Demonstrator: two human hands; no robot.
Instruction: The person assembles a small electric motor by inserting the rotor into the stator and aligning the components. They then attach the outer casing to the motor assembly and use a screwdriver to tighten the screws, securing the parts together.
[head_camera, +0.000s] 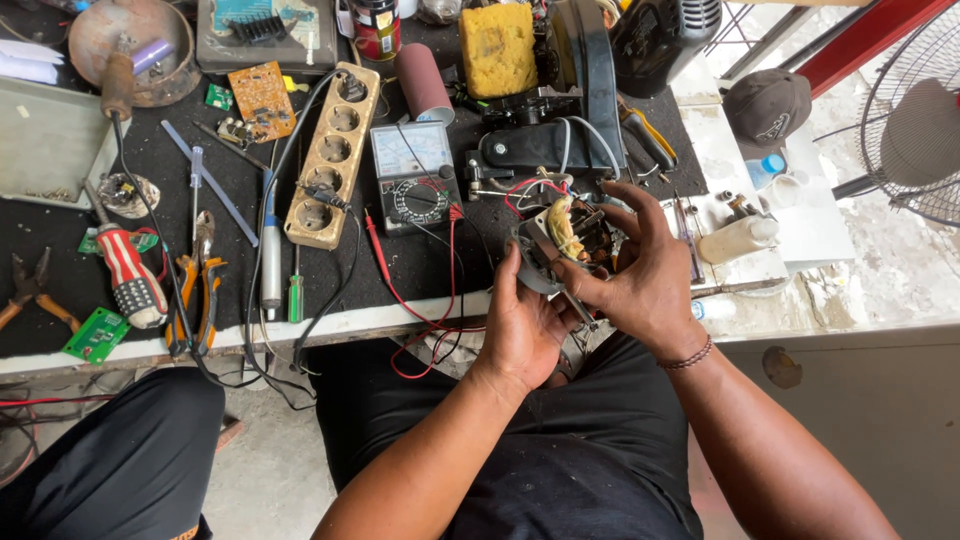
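We find both hands closed around a small electric motor assembly (570, 245), held just past the near edge of the table (400, 318), above the lap. Our left hand (525, 325) supports it from below, thumb pressed up against its grey housing, fingers (512, 285) wrapped on the left flank. Our right hand (640, 270) grips it from the right, fingers (632, 205) curled over the top beside the yellowish winding. Red and white wires (528, 188) run from the motor back toward a black appliance base (550, 145). Just left of the motor lies an analog multimeter (412, 178), its red probe lead (385, 265) trailing off the table edge. A beige socket strip (335, 155), orange-handled pliers (195, 290) and a striped screwdriver (130, 275) lie further left, well apart.
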